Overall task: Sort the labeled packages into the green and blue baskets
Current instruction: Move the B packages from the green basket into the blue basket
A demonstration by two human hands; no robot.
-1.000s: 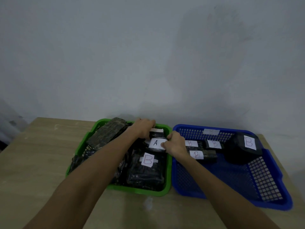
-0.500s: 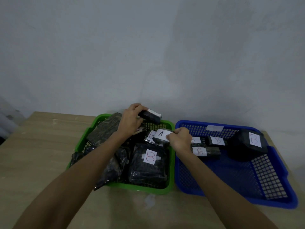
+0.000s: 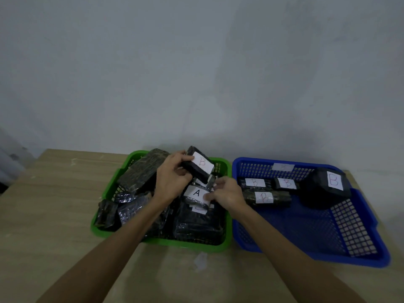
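Standing side by side on a wooden table [image 3: 54, 193] against a pale wall [image 3: 153, 73]: two baskets [image 3: 229, 169]

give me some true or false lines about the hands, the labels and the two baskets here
1. The left hand holds a black package with a B label above the green basket. True.
2. The blue basket holds packages labelled A. False: all four readable labels in it say B.
3. The fingers of the right hand touch the package labelled A. True.
4. The green basket is empty. False: it is crowded with dark wrapped packages.
5. The blue basket lies left of the green one. False: it lies to the right.
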